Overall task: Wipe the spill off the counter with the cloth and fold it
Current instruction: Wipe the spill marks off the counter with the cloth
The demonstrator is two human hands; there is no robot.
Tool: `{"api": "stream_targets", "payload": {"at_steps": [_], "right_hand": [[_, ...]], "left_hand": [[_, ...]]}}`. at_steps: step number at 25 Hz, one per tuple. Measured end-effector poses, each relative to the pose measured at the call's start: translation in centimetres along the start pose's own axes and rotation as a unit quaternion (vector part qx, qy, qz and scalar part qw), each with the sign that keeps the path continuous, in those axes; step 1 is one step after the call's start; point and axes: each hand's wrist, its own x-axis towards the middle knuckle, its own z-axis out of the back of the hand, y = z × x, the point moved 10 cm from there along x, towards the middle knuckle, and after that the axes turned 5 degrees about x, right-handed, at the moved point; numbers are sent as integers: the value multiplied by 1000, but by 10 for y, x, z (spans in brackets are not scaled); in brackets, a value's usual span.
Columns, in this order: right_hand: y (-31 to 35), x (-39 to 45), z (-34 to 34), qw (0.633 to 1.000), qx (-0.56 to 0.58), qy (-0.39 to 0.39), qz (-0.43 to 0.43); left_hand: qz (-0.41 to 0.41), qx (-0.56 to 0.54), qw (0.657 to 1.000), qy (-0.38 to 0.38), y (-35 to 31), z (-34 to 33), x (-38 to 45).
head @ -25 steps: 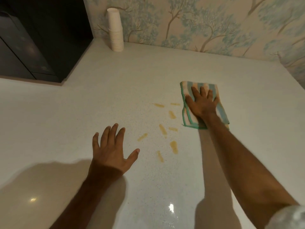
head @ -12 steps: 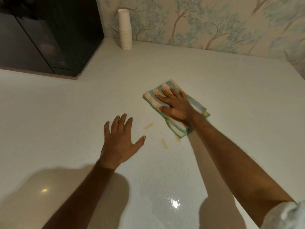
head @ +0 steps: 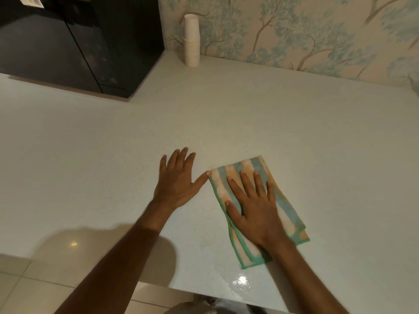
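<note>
Two hands lie flat on the pale speckled bench in the single head view. The right hand is spread wide, palm down, pressing on the cloth without gripping it. The cloth is a striped piece with teal, cream and orange bands and a green edge; it lies folded in layers on the bench, its long side running from the far left toward the near right. The left hand rests palm down on the bare bench just to the left of the cloth, fingers extended and slightly spread, holding nothing; its thumb tip reaches the far left corner of the cloth. No yellow marks show on the bench around the cloth. A wet sheen with a bright reflection lies on the bench just nearer the camera than the cloth. Well beyond the cloth, a stack of paper cups stands upright at the patterned wall. A black cabinet stands left of the cups. Tiled floor shows below the bench edge.
</note>
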Motion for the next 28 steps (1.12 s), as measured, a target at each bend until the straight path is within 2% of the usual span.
{"api": "stream_targets", "payload": {"at_steps": [3, 6, 9, 13, 19, 24, 28], "right_hand": [[20, -29, -11, 1000, -15, -3, -1], [33, -22, -18, 1000, -14, 4, 11], [42, 18, -19, 999, -18, 14, 45], [30, 106, -15, 998, -22, 27, 46], [-1, 234, -3, 999, -8, 33, 7], [-39, 294, 15, 999, 12, 27, -28], [-115, 310, 45, 997, 13, 15, -78]], "left_hand": [[3, -12, 1000, -1, 1, -2, 2], [4, -19, 1000, -7, 2, -4, 4], [-3, -22, 1000, -13, 3, -4, 5], [2, -39, 998, -39, 3, -1, 4], [24, 55, 998, -2, 6, -16, 11], [15, 48, 997, -59, 4, -7, 6], [9, 45, 996, -71, 1, -4, 7]]}}
